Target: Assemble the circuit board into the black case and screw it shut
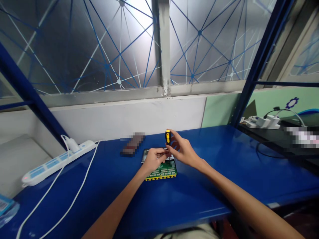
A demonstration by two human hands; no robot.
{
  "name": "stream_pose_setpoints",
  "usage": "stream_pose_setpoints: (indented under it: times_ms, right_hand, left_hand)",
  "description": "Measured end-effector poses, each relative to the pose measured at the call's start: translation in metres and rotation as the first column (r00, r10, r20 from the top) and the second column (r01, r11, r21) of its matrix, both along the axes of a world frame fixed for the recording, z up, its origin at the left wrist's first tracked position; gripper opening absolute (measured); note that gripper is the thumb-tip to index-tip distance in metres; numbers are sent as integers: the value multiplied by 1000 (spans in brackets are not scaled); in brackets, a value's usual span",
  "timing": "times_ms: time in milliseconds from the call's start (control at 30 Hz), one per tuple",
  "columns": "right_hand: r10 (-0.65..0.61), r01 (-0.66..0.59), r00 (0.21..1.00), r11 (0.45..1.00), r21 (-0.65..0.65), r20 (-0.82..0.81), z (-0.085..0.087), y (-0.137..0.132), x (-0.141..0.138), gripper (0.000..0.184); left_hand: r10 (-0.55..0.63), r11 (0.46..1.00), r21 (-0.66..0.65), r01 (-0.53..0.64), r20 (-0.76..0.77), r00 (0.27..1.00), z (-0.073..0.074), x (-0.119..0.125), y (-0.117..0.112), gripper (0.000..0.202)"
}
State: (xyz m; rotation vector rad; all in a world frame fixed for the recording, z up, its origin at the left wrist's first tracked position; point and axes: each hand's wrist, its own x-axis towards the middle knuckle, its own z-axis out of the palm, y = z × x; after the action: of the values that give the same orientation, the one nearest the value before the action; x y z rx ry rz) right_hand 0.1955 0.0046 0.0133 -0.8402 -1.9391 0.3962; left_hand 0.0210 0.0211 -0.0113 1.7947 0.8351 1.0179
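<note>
Green board [163, 171] is laid exposed between near and far edges of table [211, 189]. Driver [168, 136] is gripped upright by right hand [184, 152]; hold of left hand [152, 160] cannot be told. Work is judged unfinished.

A glossy blue tabletop [219, 186] stood against a low white wall panel [112, 121], with a pale green panel [220, 109] beside it on the right. Above were frosted windows [82, 63] — blue and white lines crossed them, meeting at dots — divided by a scuffed pale upright [164, 49]. Light glowed brightest near the top centre. A blue left post [30, 86] and a blue right post [261, 46] flanked the tabletop.
</note>
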Motion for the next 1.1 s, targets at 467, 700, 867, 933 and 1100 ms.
stream_pose_setpoints:
  times_ms: [467,700,867,933,1100]
  right_hand:
    - [-78,78,997,997,-17,-2,3,-2,-1,53]
    - [-129,130,991,991,31,-15,3,-1,-1,46]
    - [-140,140,990,990,33,10,6,-2,-3,22]
    - [-140,140,990,990,24,16,6,-3,-4,22]
    - [-121,122,992,992,-17,28,8,-4,-4,18]
  left_hand:
    - [-37,999,6,37,94,995,-5,1,5,30]
    - [-2,999,32,2,-15,1000,-2,-2,5,22]
    - [24,999,32,-24,-11,1000,-4,-3,6,19]
    - [19,1000,7,-19,1,1000,-5,-3,6,20]
    - [-21,995,-97,26,52,998,-5,-2,5,24]
